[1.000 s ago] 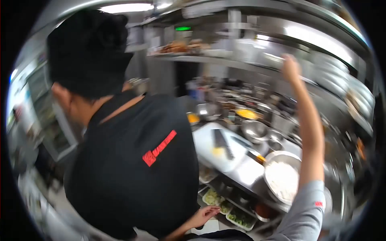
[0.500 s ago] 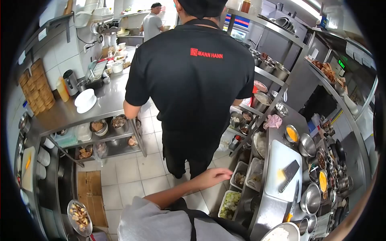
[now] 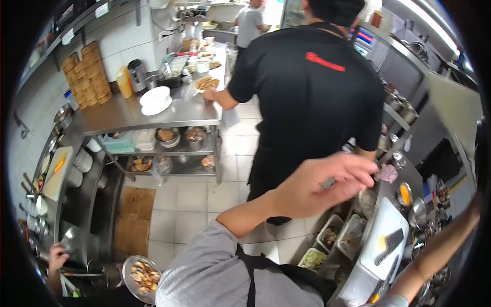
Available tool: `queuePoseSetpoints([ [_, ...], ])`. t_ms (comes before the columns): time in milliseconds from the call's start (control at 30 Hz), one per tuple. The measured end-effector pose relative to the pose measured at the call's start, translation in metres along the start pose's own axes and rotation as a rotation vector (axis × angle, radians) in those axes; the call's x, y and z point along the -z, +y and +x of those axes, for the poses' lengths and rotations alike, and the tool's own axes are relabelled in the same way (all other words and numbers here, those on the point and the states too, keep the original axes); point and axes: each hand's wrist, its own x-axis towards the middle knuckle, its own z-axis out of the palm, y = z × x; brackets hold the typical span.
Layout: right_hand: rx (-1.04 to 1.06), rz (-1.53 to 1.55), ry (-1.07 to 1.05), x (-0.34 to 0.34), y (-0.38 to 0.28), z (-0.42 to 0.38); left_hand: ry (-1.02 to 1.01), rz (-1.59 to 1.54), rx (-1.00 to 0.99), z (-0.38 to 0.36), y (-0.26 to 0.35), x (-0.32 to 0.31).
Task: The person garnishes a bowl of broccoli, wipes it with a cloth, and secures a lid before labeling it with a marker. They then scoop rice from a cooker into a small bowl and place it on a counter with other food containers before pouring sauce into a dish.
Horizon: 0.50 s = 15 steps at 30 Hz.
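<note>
My left hand (image 3: 327,183) is raised in front of me, level with the back of a person in a black shirt (image 3: 322,97). Its fingers are loosely bent, a gap shows between thumb and fingers, and nothing is visible in it. Below it stand tubs of food, one with chopped greens (image 3: 313,260). My right forearm (image 3: 434,245) reaches up along the right side; its hand is lost past the dark image edge. Near that arm, a white cutting board (image 3: 383,225) carries a black-bladed cleaver (image 3: 390,246) and lies on the steel counter.
The black-shirted person's left hand (image 3: 210,94) is at a plate of food (image 3: 206,83) on the left counter (image 3: 107,120). Another person's hand (image 3: 58,256) shows at lower left, near a dish of mixed pieces (image 3: 128,273). A whitish panel (image 3: 455,102) stands at upper right. Flattened cardboard (image 3: 134,220) covers some floor.
My left hand has risen and come forward to the right. My view has turned. The person in black now has a hand at the plate, and another hand has appeared at lower left.
</note>
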Motion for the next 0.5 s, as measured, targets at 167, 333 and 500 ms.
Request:
queuePoseSetpoints([
  [167,-0.219,0.624,-0.261,-0.132,-0.193,-0.059,0.389,-0.201,0.340,-0.072,0.023,0.114],
  [333,-0.273,1.024,-0.108,-0.265,-0.341,-0.105,0.726,-0.261,0.573,-0.149,0.041,0.215],
  [500,-1.401,1.358,0.159,-0.352,-0.407,-0.127,0.961,0.028,0.648,-0.171,0.021,0.289],
])
